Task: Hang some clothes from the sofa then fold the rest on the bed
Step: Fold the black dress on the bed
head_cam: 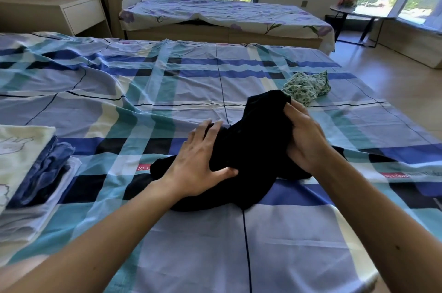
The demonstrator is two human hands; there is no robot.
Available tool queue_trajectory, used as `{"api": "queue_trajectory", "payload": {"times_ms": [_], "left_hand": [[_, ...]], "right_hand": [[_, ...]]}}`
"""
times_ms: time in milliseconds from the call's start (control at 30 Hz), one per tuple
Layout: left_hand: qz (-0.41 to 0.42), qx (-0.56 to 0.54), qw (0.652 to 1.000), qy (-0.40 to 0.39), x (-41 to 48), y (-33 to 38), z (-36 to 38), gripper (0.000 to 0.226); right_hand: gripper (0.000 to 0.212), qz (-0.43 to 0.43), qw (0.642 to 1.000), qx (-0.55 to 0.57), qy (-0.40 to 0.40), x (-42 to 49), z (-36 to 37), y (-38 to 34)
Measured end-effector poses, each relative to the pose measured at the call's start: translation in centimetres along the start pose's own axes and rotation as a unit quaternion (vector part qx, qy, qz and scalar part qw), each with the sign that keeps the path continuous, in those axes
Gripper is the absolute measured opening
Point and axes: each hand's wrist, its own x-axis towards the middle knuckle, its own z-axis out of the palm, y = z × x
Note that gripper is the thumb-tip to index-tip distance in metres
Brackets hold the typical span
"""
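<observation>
A crumpled black garment (251, 149) lies on the blue checked bed (167, 92) in front of me. My left hand (201, 161) lies on its left side with the fingers spread and fairly straight, thumb pressed against the cloth. My right hand (306, 139) grips the garment's raised upper right part, fingers curled round the fabric. A bunched green-and-white floral garment (308, 88) sits just beyond the black one, to the right.
A stack of folded clothes (31, 173), cream on top with blue and white beneath, rests at the bed's left edge. Behind stand a second bed with floral sheet (227, 14), a bedside cabinet (81, 14), and a small round table (354, 12) by the windows.
</observation>
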Motion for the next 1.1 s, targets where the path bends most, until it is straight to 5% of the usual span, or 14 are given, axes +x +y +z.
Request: {"api": "queue_trajectory", "payload": {"times_ms": [167,300,433,600,800,867,967,1100], "left_hand": [[0.082,-0.118,0.986,0.084,1.0,0.8,-0.1,0.020],[-0.008,-0.222,0.961,0.165,1.5,0.4,-2.2,0.025],[-0.100,-0.425,0.880,0.185,1.7,0.9,-5.0,0.041],[-0.106,-0.508,0.843,0.142,0.4,1.9,-5.7,0.042],[-0.058,-0.524,0.848,0.057,-0.2,2.6,-5.5,0.053],[-0.033,-0.496,0.868,0.020,-0.5,2.3,-6.0,0.045],[0.024,-0.184,0.983,-0.002,-0.6,0.6,-6.8,0.039],[-0.038,0.040,0.998,0.019,-0.2,-2.0,-5.8,0.026]], "right_hand": [[0.017,0.026,0.999,0.027,-0.014,-0.1,0.2,0.1],[0.025,0.025,0.997,0.010,0.070,0.7,-0.9,-0.7],[0.016,0.071,0.989,0.041,0.125,1.5,-2.6,-0.8],[0.028,0.142,0.990,0.000,0.026,1.4,-3.0,0.4],[0.035,0.182,0.968,-0.165,-0.040,-0.2,-0.7,1.6],[0.009,0.130,0.969,-0.206,0.037,-0.4,0.0,1.3],[0.011,0.048,0.974,-0.127,0.180,0.3,-0.7,-0.2],[0.009,-0.044,0.954,-0.054,0.290,1.4,-3.9,-2.0]]}}
